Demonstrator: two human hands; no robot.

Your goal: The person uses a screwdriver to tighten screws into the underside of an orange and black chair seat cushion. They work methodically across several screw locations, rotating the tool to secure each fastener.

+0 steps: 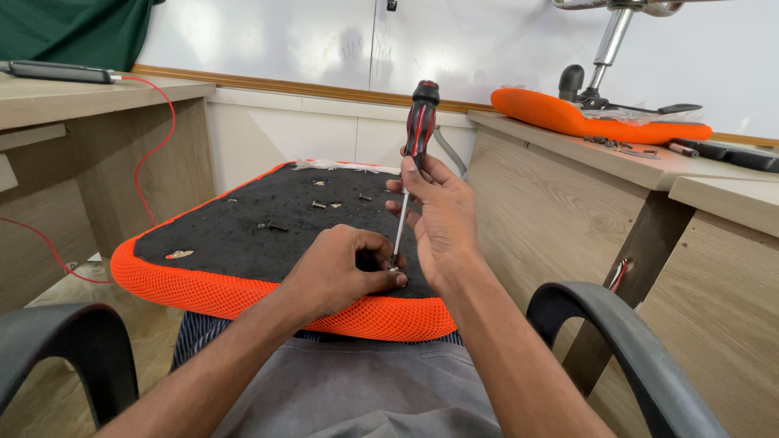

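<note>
I see the right hand (438, 219) closed around the steel shaft of a screwdriver (410, 162), just under its red-and-black handle, which looks ribbed and grippy; I judge the tool stiff, light and best held higher, on that handle, for torque. The tip stands near-upright on the black underside of a seat cushion (243, 235) lying across my lap. The left hand (341, 272) is curled shut at the tip, fingers pinching what I take to be a small screw, though it is too hidden to be sure. The cushion's base looks hard and rough, its orange mesh edge soft and springy; I judge it bulky yet light, and prone to slide on the lap. Loose screws (319, 204) lie scattered on it, small and easily rolled off. A second orange seat (592, 122) rests on the counter (568, 154) to the right.
</note>
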